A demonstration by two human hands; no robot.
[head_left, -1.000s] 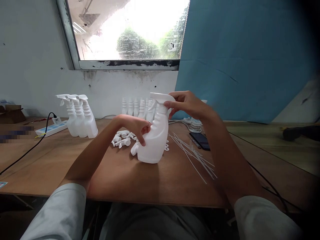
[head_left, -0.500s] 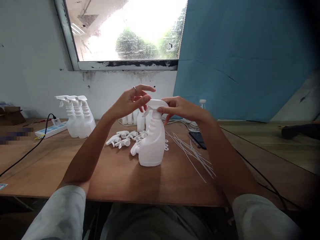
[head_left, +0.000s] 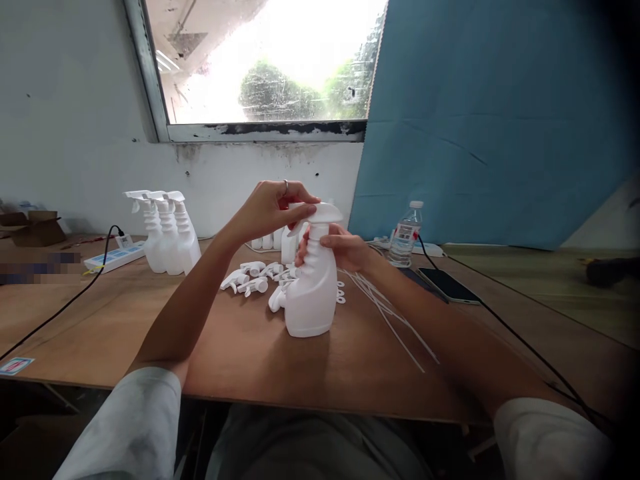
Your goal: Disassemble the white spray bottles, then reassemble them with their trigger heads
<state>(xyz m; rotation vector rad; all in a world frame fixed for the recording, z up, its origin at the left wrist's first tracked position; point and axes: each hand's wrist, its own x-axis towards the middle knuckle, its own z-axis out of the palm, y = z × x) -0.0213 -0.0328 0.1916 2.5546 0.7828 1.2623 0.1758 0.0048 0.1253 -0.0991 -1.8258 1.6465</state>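
Observation:
A white spray bottle [head_left: 311, 300] stands upright on the brown table, with a white trigger head [head_left: 327, 213] on its neck. My left hand [head_left: 280, 207] grips the front of that head between thumb and fingers. Lower down, my right hand [head_left: 345, 248] is wrapped round the bottle's neck from behind, its fingertips showing on the far side. Several loose trigger heads [head_left: 254, 286] lie left of the bottle. Small white rings [head_left: 341, 292] and thin white tubes [head_left: 395, 313] lie to its right.
Three white spray bottles [head_left: 173, 243] with heads stand at the left, near a power strip [head_left: 116, 257]. More white bottles [head_left: 289, 247] are behind my hands. A water bottle [head_left: 405, 237] and a phone [head_left: 450, 287] are at the right, with black cables.
My left hand has closed on the front of the trigger head. My right hand has moved down from the head to the neck. The view has shifted slightly, showing more of the phone.

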